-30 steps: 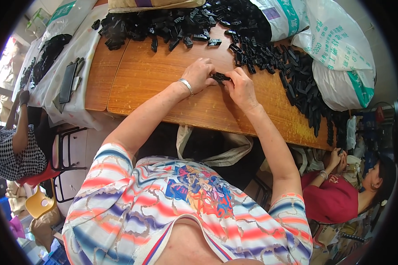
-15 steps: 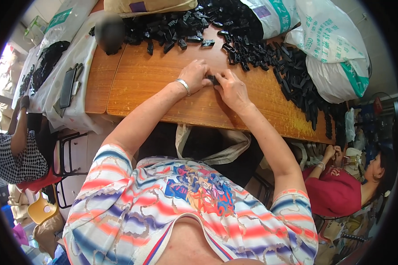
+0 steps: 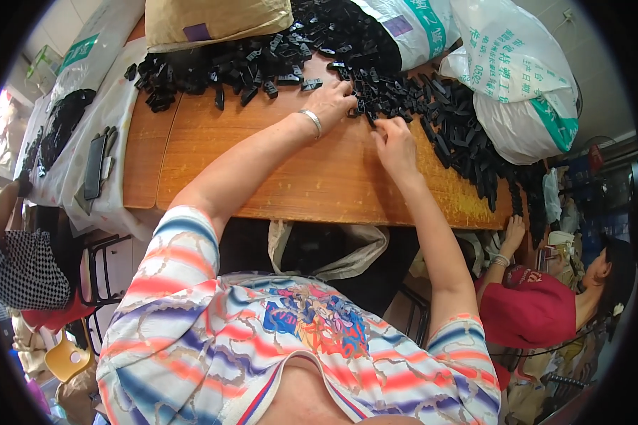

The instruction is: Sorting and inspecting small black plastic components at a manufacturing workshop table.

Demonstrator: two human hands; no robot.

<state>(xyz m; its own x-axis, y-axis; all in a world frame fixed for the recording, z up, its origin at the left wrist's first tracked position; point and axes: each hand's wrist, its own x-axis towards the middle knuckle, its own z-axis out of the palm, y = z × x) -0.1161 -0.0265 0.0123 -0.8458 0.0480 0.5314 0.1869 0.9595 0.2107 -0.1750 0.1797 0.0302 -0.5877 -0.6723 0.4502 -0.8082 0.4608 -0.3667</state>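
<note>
My left hand (image 3: pixel 329 108), with a silver bracelet at the wrist, reaches to the near edge of a heap of small black plastic pieces (image 3: pixel 259 60). Its fingers are curled down among them, and whatever they pinch is hidden. To its right, my right hand (image 3: pixel 397 147) is at the front of the same spread of pieces. Its thumb and forefinger are apart, the fingertips close to a small black piece (image 3: pixel 371 120) at the heap's edge. Longer black pieces (image 3: pixel 468 145) lie heaped further right.
A tan sack (image 3: pixel 220 25) stands behind the heap, with white plastic sacks (image 3: pixel 521 78) at the back right. The wooden table (image 3: pixel 248 159) bears all this. Co-workers sit at both sides, one in a red top (image 3: pixel 528 312). A phone (image 3: pixel 94 166) lies on the left table.
My hands, which were together around a small black piece over the table, have parted. Both have moved forward to the heap. The right-hand co-worker has reached toward the table edge.
</note>
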